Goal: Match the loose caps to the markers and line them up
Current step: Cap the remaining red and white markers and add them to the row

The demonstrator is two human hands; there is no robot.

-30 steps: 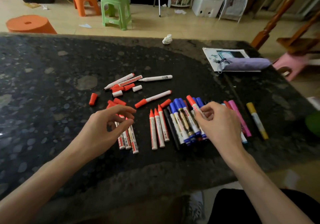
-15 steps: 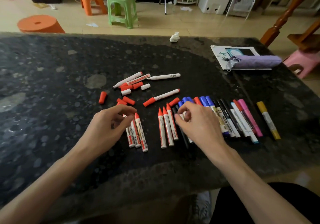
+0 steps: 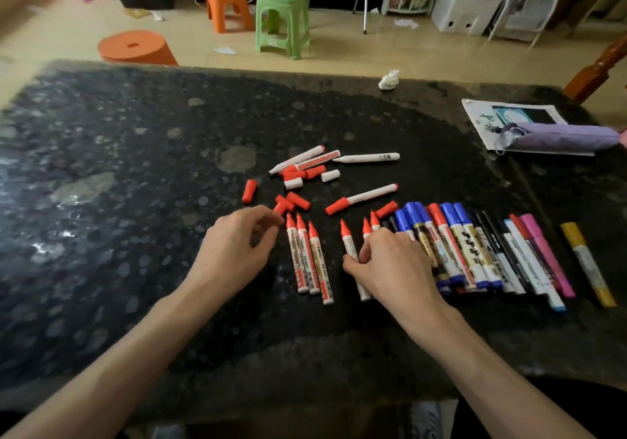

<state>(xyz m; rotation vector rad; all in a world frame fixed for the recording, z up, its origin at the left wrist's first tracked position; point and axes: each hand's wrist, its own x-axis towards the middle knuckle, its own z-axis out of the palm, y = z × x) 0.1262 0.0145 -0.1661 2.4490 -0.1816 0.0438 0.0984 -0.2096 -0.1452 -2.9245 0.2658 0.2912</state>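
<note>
The right hand (image 3: pixel 393 269) has come left along the row (image 3: pixel 475 248). A second ago it worked among the blue markers. Now its fingers curl over the three bare red markers (image 3: pixel 346 245) at centre, thumb against the leftmost barrel, pinching them together. The red-capped marker (image 3: pixel 442 231) it handled then now lies in the row among the blue ones.

The left hand (image 3: pixel 237 252) has hardly moved. Its fingers are curled in, the index tip just beside a red cap (image 3: pixel 281 207), and I cannot tell whether it holds anything. Just right of it lies a second trio (image 3: pixel 307 258) of bare red markers.

The row looks settled for now, and I judge the six uncapped reds come next, with loose caps (image 3: pixel 298 200) just above them on the table (image 3: pixel 135 201). More markers and caps lie in a heap (image 3: pixel 305 170) further up.

The barrels carry printed labels, and the white marker (image 3: pixel 369 158) has dark print, but all of it is too blurred to read.
</note>
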